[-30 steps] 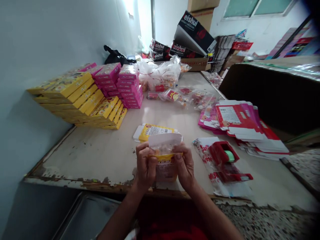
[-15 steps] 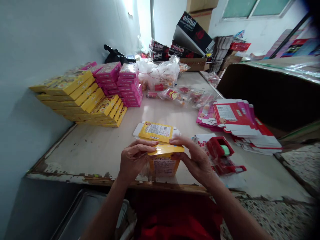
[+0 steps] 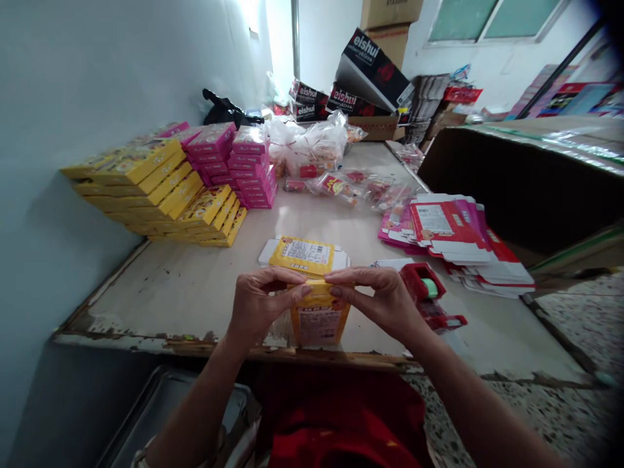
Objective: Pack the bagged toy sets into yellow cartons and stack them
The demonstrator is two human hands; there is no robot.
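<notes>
A yellow carton (image 3: 319, 325) stands upright near the table's front edge, its printed panel facing me. My left hand (image 3: 263, 302) pinches the top left of the carton between thumb and fingers. My right hand (image 3: 373, 299) grips the top right the same way, and the fingertips nearly meet over the top flap. Just behind lies a flattened yellow carton (image 3: 305, 253) with white side flaps. To the right of my right hand sits a red tape dispenser (image 3: 423, 286) with a pale green roll core.
Stacked yellow boxes (image 3: 160, 188) and pink boxes (image 3: 251, 169) stand along the left wall. Flattened red and pink cartons (image 3: 453, 234) lie at the right, beside a large open cardboard box (image 3: 511, 182). Clear-bagged items (image 3: 341, 185) and black printed boxes (image 3: 373, 68) are further back.
The yellow flap at the carton's top has gone down and is tucked or pressed flat. Both thumbs have come to the near side, and my hands have drawn closer together.
</notes>
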